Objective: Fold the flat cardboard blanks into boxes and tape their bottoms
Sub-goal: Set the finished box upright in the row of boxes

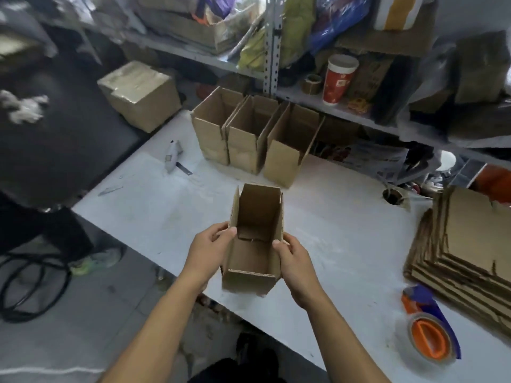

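We're pinching the open box (253,252) by its side walls, left hand (208,250) and right hand (294,261), at the table (331,217) edge; looks light, walls probably flexing, so gripping near corners.

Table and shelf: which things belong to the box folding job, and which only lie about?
Job: box in left hand and right hand; three folded boxes; blanks; tape dispenser.
Lying about: red cup; knife; sealed carton.
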